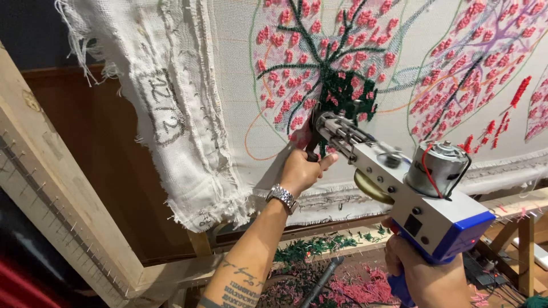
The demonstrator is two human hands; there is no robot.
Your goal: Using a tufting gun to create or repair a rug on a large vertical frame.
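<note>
A silver and blue tufting gun (411,188) points its tip at a white stretched cloth (240,63). My right hand (425,276) grips the gun's blue rear handle at the bottom right. My left hand (302,168), with a metal watch on the wrist, is closed on the black front handle near the needle. The needle end meets a patch of dark green tufted yarn (342,94) inside a leaf shape filled with pink tufts (291,57). More pink and red tufted leaves (474,63) lie to the right.
A wooden frame beam (51,199) with rows of nails runs down the left. The cloth's frayed edge (188,165) hangs loose over it. Green and pink yarn scraps (331,268) litter the floor below. Wooden supports (522,239) stand at the right.
</note>
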